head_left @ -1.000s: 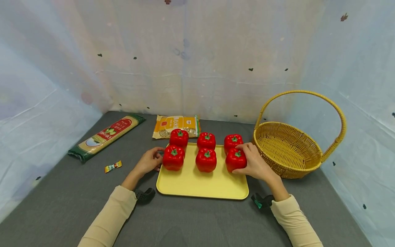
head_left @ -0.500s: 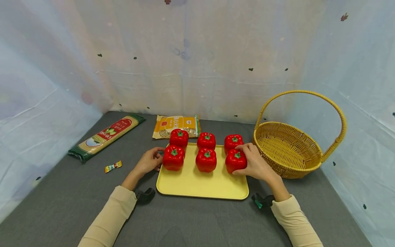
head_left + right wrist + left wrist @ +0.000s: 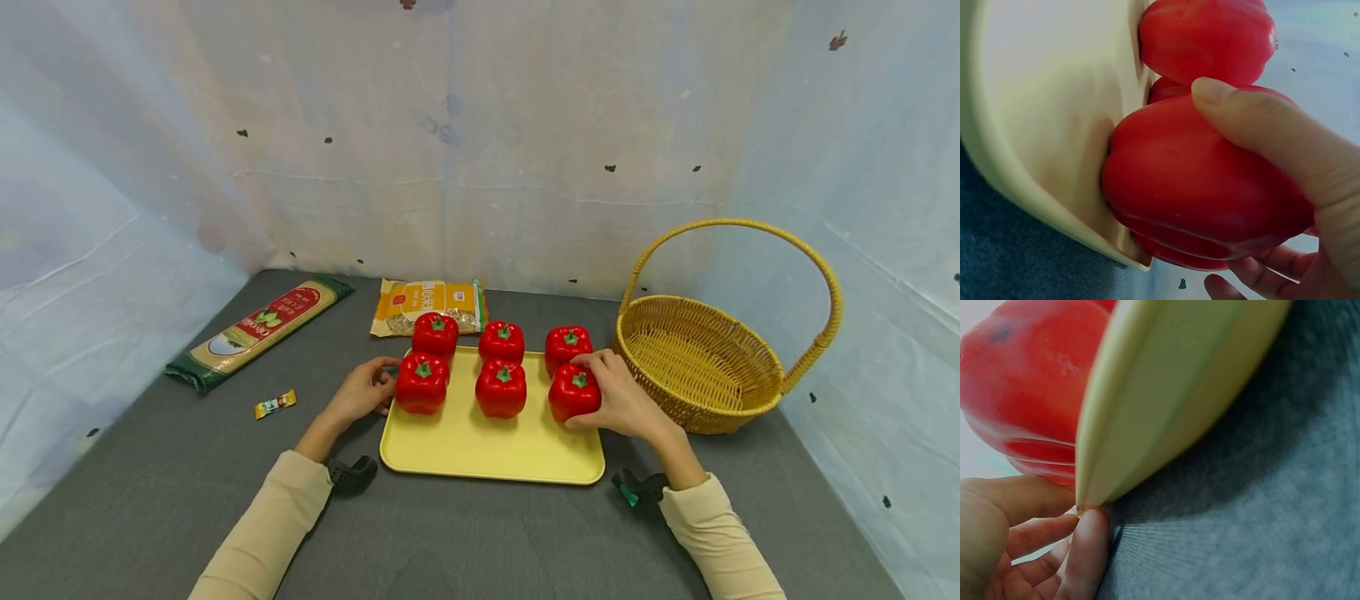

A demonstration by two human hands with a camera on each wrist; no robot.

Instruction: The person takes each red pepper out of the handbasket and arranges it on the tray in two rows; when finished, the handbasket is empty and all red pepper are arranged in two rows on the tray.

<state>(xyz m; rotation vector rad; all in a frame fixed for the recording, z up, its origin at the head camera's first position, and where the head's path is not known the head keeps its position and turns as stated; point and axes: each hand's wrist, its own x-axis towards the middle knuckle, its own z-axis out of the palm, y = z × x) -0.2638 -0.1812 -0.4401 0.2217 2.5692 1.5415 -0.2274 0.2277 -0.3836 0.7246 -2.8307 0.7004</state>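
Several red bell peppers with green stems stand in two rows on a yellow tray (image 3: 487,454). My right hand (image 3: 618,398) grips the front right bell pepper (image 3: 574,393), its thumb (image 3: 1254,115) along one side and the other fingers round the far side. In the right wrist view that pepper's base is against the tray. My left hand (image 3: 360,392) pinches the tray's left rim between thumb (image 3: 1088,550) and fingers, close beside the front left bell pepper (image 3: 422,385). The front middle bell pepper (image 3: 501,390) stands between them, with the back row behind.
A yellow wicker basket (image 3: 701,308) with a tall handle stands right of the tray. Behind the tray lies a yellow bag of grain (image 3: 397,300). A long green and red packet (image 3: 258,329) and a small wrapped snack (image 3: 275,404) lie at the left on the grey cloth.
The front right bell pepper has shifted very slightly toward the person, with my right hand on it. The left hand and the tray stay where they were.
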